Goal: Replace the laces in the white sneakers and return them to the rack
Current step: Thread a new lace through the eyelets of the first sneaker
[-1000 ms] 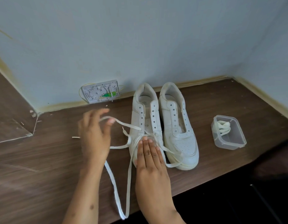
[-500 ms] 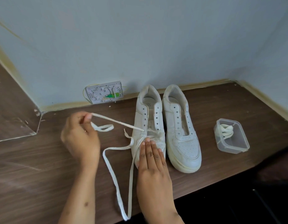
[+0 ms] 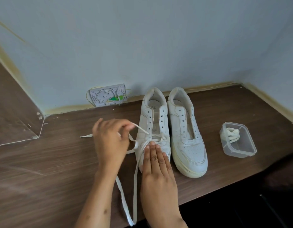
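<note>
Head view: two white sneakers stand side by side on the brown wood-grain tabletop [image 3: 52,170], heels toward the wall at 12 o'clock and toes toward the person at 6 o'clock. The left sneaker [image 3: 153,129] touches the right sneaker [image 3: 186,134] along its inner side. The right sneaker has bare eyelets. The left sneaker carries a white lace [image 3: 135,183] threaded through its lowest eyelets only.

The right hand [image 3: 159,175] lies flat on the toe of the left sneaker, fingers straight and pressed together, fingertips at the lowest lace crossing. The left hand [image 3: 110,140], at 9 o'clock of that sneaker, pinches one strand of the lace between thumb and curled fingers; the strand runs taut from the fingertips to an eyelet on the shoe's left side. The rest of the lace loops beside the left hand and trails down toward 6 o'clock over the tabletop's front edge. One lace tip [image 3: 86,136] lies on the tabletop at 9 o'clock of the left hand.

At 3 o'clock of the sneakers, apart from them, sits a clear plastic container [image 3: 241,150] with another bundled white lace [image 3: 230,134] inside. At 11 o'clock, a grey wall plate [image 3: 108,95] with green and yellow wiring leans at the foot of the pale blue wall.
</note>
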`<state>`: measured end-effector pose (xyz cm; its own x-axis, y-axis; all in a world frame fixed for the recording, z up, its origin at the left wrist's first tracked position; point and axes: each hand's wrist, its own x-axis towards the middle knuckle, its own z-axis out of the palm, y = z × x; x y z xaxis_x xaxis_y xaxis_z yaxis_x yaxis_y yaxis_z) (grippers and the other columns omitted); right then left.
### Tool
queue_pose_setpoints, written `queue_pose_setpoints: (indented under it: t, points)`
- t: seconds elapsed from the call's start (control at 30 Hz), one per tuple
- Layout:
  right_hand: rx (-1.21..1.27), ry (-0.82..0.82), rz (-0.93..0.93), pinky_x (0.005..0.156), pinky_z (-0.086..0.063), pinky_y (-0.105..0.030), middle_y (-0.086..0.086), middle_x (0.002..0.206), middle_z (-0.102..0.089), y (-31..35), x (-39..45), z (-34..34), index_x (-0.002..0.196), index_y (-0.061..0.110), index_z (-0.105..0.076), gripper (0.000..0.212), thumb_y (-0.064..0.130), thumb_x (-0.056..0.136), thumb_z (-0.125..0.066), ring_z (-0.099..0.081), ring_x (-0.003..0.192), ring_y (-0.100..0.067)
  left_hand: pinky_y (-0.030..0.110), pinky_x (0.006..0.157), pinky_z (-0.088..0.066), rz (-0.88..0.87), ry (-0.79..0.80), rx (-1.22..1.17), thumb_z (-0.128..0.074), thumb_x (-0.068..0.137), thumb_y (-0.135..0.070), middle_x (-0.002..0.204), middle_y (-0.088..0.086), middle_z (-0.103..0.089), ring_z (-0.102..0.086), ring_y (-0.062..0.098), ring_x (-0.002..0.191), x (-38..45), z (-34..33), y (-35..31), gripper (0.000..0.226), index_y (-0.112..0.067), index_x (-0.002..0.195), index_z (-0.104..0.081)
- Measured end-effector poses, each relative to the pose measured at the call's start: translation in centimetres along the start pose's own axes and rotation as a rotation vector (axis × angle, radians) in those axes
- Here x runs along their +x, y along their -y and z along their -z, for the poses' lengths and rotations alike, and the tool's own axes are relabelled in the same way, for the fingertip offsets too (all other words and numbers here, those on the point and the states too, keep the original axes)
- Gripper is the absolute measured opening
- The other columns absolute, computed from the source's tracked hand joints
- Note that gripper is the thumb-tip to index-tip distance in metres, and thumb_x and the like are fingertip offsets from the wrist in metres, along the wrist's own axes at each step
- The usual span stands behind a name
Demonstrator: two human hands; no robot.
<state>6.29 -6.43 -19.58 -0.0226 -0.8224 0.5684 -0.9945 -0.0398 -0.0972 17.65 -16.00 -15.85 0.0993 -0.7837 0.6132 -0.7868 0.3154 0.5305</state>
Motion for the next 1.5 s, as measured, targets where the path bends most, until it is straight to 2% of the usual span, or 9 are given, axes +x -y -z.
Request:
queue_pose_setpoints:
  t: [0.13, 0.33, 0.47, 0.6, 0.7, 0.87, 1.2, 1.37, 1.5]
  points:
    - [-0.004, -0.011, 0.007, 0.106, -0.034, -0.042, -0.02, 0.135, -0.057, 0.0, -0.1, 0.0, 0.126, -0.004, -0.061, 0.043, 0.001, 0.09, -0.039, -0.054, 0.127, -0.026, 0.055, 0.089, -0.045, 0.318, -0.221, 0.001, -0.069, 0.088, -0.021, 0.087, -0.001, -0.073, -0.063, 0.026, 0.077, 0.4, 1.5, 1.6, 0.005, -0.019, 0.09, -0.074]
    - [-0.022, -0.044, -0.003, 0.108, -0.032, -0.041, -0.02, 0.134, -0.058, 0.1, -0.1, -0.2, 0.125, -0.004, -0.062, 0.041, -0.001, 0.09, -0.04, -0.056, 0.125, -0.026, 0.043, 0.109, -0.025, 0.142, 0.085, 0.044, -0.074, 0.076, -0.004, 0.126, -0.008, -0.064, -0.054, 0.022, 0.118, 0.2, 0.9, 1.8, 0.038, -0.028, 0.106, -0.074]
    - [-0.018, -0.044, -0.007, 0.105, -0.035, -0.042, -0.02, 0.133, -0.058, 0.1, -0.1, -0.3, 0.124, -0.004, -0.063, 0.041, 0.0, 0.089, -0.041, -0.056, 0.125, -0.027, 0.03, 0.083, -0.03, 0.199, 0.089, -0.022, -0.073, 0.071, -0.007, 0.095, -0.016, -0.062, -0.048, 0.01, 0.092, 0.4, 2.0, 0.3, 0.023, -0.029, 0.066, -0.07]
    - [-0.02, -0.039, -0.013, 0.108, -0.031, -0.04, -0.02, 0.133, -0.058, 0.1, -0.1, -0.3, 0.124, -0.003, -0.063, 0.042, 0.002, 0.089, -0.042, -0.056, 0.125, -0.027, 0.029, 0.06, -0.035, 0.395, 0.454, -0.13, -0.05, 0.072, -0.038, 0.063, -0.009, -0.06, -0.057, 0.01, 0.062, 0.4, 2.9, -0.2, 0.026, -0.03, 0.054, -0.067]
    - [-0.021, -0.043, -0.011, 0.108, -0.031, -0.04, -0.019, 0.133, -0.059, 0.1, -0.1, -0.4, 0.124, -0.003, -0.063, 0.041, 0.003, 0.089, -0.042, -0.057, 0.125, -0.026, 0.029, 0.063, -0.04, 0.438, 0.638, -0.04, -0.049, 0.085, -0.046, 0.056, -0.009, -0.059, -0.059, 0.009, 0.062, 0.1, 2.3, -0.2, 0.036, -0.037, 0.054, -0.065]
    - [-0.014, -0.055, -0.015, 0.106, -0.034, -0.041, -0.019, 0.132, -0.059, 0.1, -0.2, -0.5, 0.123, -0.003, -0.064, 0.041, 0.004, 0.089, -0.042, -0.057, 0.124, -0.025, 0.034, 0.065, -0.048, 0.466, 0.677, -0.043, -0.051, 0.092, -0.055, 0.064, -0.007, -0.067, -0.063, 0.009, 0.065, -0.3, 0.8, -0.2, 0.037, -0.031, 0.071, -0.071]
    - [0.054, -0.042, -0.004, 0.105, -0.036, -0.04, -0.018, 0.13, -0.061, -0.1, -0.2, -0.7, 0.121, -0.001, -0.066, 0.04, 0.005, 0.089, -0.043, -0.058, 0.123, -0.024, 0.026, 0.077, -0.055, 0.519, 0.769, -0.39, -0.072, 0.085, -0.02, 0.078, -0.008, -0.073, -0.068, 0.004, 0.075, 0.3, 1.8, 0.7, 0.009, -0.024, 0.08, -0.079]
    - [0.342, 0.05, 0.008, 0.098, -0.045, -0.031, 0.0, 0.124, -0.067, -1.6, 1.7, 2.1, 0.117, 0.015, -0.07, 0.035, 0.023, 0.09, -0.048, -0.063, 0.115, -0.011, 0.019, 0.068, -0.051, 0.454, 0.897, -0.819, -0.069, 0.061, -0.036, 0.071, 0.012, -0.068, -0.065, 0.017, 0.071, 1.3, 5.0, 0.5, 0.029, -0.008, 0.071, -0.071]
    - [0.712, 0.178, -0.075, 0.089, -0.052, -0.02, 0.013, 0.148, -0.042, -3.0, 3.4, 3.7, 0.141, 0.032, -0.043, 0.042, 0.034, 0.099, -0.045, -0.06, 0.11, -0.002, 0.022, 0.067, -0.05, 0.315, 0.967, -0.95, -0.066, 0.068, -0.029, 0.068, 0.009, -0.066, -0.062, 0.016, 0.067, 1.2, 4.8, -0.1, 0.015, -0.015, 0.071, -0.071]
